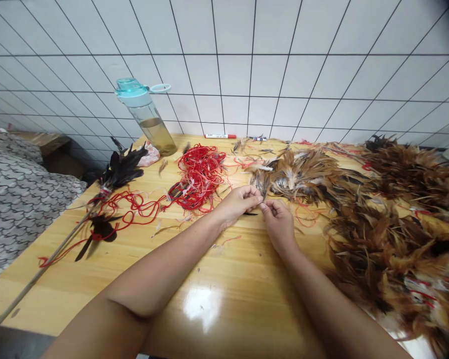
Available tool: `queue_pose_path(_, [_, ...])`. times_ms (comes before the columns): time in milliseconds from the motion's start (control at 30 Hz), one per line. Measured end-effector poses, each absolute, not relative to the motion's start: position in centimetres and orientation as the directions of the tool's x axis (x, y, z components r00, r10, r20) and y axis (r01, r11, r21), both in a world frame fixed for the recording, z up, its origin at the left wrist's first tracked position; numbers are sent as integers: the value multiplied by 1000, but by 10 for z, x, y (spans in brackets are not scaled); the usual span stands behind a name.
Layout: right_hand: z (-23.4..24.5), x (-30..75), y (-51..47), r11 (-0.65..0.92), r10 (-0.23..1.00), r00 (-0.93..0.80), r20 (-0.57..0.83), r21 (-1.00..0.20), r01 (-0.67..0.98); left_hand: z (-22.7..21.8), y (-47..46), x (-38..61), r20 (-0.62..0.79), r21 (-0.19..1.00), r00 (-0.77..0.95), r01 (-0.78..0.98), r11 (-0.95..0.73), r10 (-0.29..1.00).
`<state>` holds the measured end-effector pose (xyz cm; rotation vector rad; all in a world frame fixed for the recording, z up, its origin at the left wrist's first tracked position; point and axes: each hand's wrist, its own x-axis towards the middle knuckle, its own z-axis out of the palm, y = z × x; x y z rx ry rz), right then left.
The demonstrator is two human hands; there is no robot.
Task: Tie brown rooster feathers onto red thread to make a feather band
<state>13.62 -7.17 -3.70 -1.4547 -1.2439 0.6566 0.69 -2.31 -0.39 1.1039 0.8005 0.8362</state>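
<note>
My left hand [240, 203] is closed in a pinch at the lower end of a small tuft of grey-brown feathers [260, 180]. My right hand [279, 219] meets it fingertip to fingertip, also pinched at the feathers' ends; the exact grip is too small to make out. Just beyond my hands lies a larger pile of brown feathers [303, 172]. To the left is a tangled heap of red string [200, 174]. A stick [56, 257] with black feathers [121, 167] tied at its top rests on the table's left side, red string trailing from it.
A bottle with a light-blue lid [153, 124] stands at the back left near the tiled wall [232, 75]. A red-and-white marker [220, 136] lies along the back edge. Big brown feather bundles [389, 249] cover the right side of the wooden table [198, 269]. Patterned cloth [26, 199] is at left.
</note>
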Motion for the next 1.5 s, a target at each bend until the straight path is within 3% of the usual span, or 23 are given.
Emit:
queue_pose_path(300, [-33, 135, -74, 166, 928, 214, 306, -851, 498, -4, -24, 5, -84, 982, 483, -110, 155, 872])
queue_pose_path(567, [-35, 136, -72, 110, 950, 235, 206, -925, 363, -2, -21, 3, -59, 993, 482, -62, 101, 874])
queue_pose_path(700, [-35, 137, -72, 47, 949, 289, 124, -965, 258, -4, -9, -6, 77, 981, 303, 146, -126, 950])
queue_pose_path(767, [-33, 136, -73, 23, 945, 316, 86, -980, 199, -6, -2, -12, 191, 879, 207, 398, -261, 959])
queue_pose_path(900, [-26, 135, -75, -5, 941, 337, 28, -996, 94, -10, 3, -16, 262, 596, 252, 717, -362, 932])
queue_pose_path(1067, [-23, 134, -76, 7, 942, 335, 21, -999, 43, -9, -4, -6, 223, 336, 322, 861, -382, 920])
queue_pose_path(1267, [-22, 133, -77, 7, 945, 325, 34, -996, 84, 0, -8, -5, 102, 175, 330, 923, -343, 939])
queue_pose_path(1367, [-23, 133, -77, 9, 943, 331, 47, -993, 115, 1, -8, -8, 82, 191, 319, 925, -329, 944])
queue_pose_path(1500, [-23, 134, -76, 8, 940, 338, 51, -992, 125, 1, -6, -12, 196, 461, 276, 821, -337, 941])
